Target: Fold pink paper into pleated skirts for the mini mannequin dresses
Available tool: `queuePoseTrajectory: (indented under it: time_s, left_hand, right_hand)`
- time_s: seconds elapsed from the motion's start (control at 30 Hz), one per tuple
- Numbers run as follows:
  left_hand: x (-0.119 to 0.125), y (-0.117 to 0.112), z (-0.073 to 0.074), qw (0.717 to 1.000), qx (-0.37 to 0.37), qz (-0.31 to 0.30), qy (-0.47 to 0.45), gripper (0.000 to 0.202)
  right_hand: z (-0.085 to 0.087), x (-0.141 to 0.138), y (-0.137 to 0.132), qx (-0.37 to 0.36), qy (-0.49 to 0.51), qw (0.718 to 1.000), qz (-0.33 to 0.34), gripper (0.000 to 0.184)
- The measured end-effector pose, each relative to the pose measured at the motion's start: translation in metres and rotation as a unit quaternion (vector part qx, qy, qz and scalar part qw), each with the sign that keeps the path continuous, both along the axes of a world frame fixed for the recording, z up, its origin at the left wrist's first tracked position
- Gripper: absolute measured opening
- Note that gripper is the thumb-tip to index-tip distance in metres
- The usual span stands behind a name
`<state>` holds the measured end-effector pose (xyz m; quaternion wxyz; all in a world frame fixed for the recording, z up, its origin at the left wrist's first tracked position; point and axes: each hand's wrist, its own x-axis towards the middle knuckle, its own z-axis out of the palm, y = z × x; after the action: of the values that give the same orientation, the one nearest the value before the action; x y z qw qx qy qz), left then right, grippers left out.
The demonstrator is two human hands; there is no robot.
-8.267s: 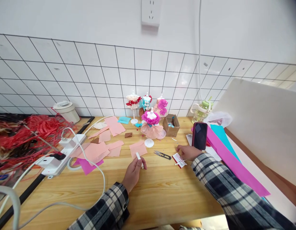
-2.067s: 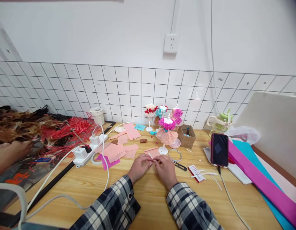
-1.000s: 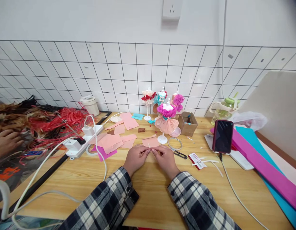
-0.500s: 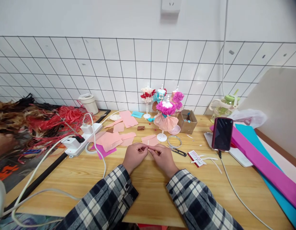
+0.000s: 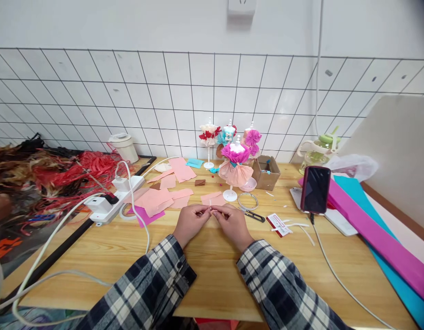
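My left hand (image 5: pixel 192 224) and my right hand (image 5: pixel 233 225) meet fingertip to fingertip above the wooden table. Both are closed in a pinch around something small and pale, too tiny to name. Just beyond them lies a piece of pink paper (image 5: pixel 214 198). A small white dress-form stand (image 5: pixel 235 167) wears a magenta paper top and a peach paper skirt behind my right hand. Beside that hand are a black cutter (image 5: pixel 255 216) and a silvery ring (image 5: pixel 248 200). More pink paper sheets (image 5: pixel 155 201) spread out to the left of my left hand.
A white power strip (image 5: pixel 112 208) with cables runs along the left. Red strands and feathers (image 5: pixel 78 174) are heaped beyond it, near another person's hand (image 5: pixel 1 207). More dressed stands (image 5: pixel 209 140), a cardboard box (image 5: pixel 267 173) and a phone (image 5: pixel 315 190) stand farther back and right.
The view has shifted slightly, so everything sits a little farther left. My hands stay together, with fingertips only slightly moved around the small thing.
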<state>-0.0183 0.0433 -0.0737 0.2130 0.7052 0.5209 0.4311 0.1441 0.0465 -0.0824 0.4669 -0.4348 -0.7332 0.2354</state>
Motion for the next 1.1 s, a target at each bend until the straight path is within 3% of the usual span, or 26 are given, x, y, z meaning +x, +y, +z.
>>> queuePoseTrajectory:
  time_s: [0.3, 0.6, 0.77, 0.9, 1.0, 1.1]
  left_hand:
    - [0.004, -0.004, 0.004, 0.999, 0.020, 0.010, 0.048, 0.016]
    - [0.006, -0.005, 0.008, 0.999, 0.026, -0.016, 0.029, 0.013]
    - [0.005, -0.004, 0.012, 0.997, -0.020, -0.060, -0.048, 0.013]
    - [-0.001, -0.002, 0.012, 0.983, -0.030, -0.110, -0.144, 0.012]
    - [-0.004, 0.001, 0.008, 0.957, -0.081, -0.133, -0.246, 0.011]
    - [-0.005, 0.002, 0.003, 0.908, -0.168, -0.136, -0.359, 0.010]
  right_hand:
    - [0.001, 0.000, -0.001, -0.003, -0.003, 0.999, -0.033, 0.017]
    - [0.004, -0.003, -0.001, -0.096, 0.058, 0.993, -0.038, 0.017]
    - [0.003, -0.004, 0.003, -0.179, 0.179, 0.967, -0.020, 0.020]
    - [-0.001, 0.001, 0.010, -0.217, 0.253, 0.942, -0.042, 0.023]
    - [-0.004, 0.003, 0.012, -0.238, 0.265, 0.932, -0.062, 0.022]
    - [-0.007, 0.002, 0.013, -0.253, 0.270, 0.926, -0.070, 0.022]
